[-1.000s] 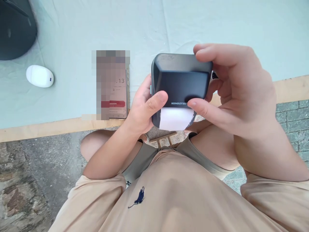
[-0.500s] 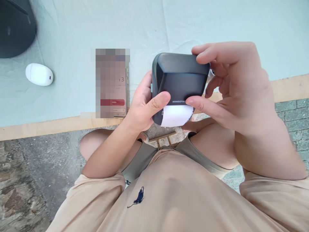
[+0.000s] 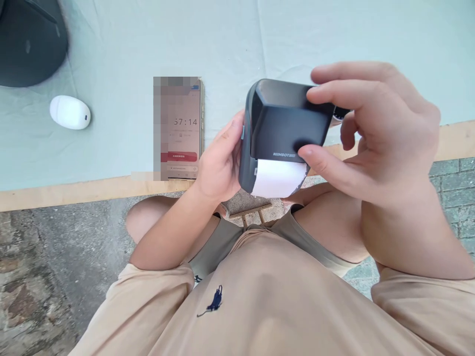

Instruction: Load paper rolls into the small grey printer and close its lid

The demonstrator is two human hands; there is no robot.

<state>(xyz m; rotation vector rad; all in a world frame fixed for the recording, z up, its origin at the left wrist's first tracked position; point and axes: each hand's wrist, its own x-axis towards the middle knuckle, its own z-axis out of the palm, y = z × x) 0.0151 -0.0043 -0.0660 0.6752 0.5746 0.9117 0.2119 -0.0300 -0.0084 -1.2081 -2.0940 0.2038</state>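
A black label printer [image 3: 285, 128] marked NIIMBOT is held in the air over the table's near edge. A strip of white label paper [image 3: 278, 179] curls out of its near side. Around its left side is my left hand [image 3: 222, 163], closed, with the thumb along that side near a light-blue tab [image 3: 243, 132] and the other fingers hidden beneath. My right hand [image 3: 378, 118] grips the printer's right part: the thumb presses by the front lower corner and fingertips rest on the top. A small round dark part shows beyond the right side, partly covered by my fingers.
A phone [image 3: 183, 138] with a partly blurred, lit screen lies left of my left hand on the pale-blue cloth [image 3: 122, 44]. Farther left are a white rounded case [image 3: 70, 112] and a large black object [image 3: 29, 44]. A wooden edge [image 3: 74, 193] runs along the table's front.
My left thumb has moved off the printer's front face to its left side. The printer sits a little farther right and is slightly tilted. My right fingers have shifted slightly on its top.
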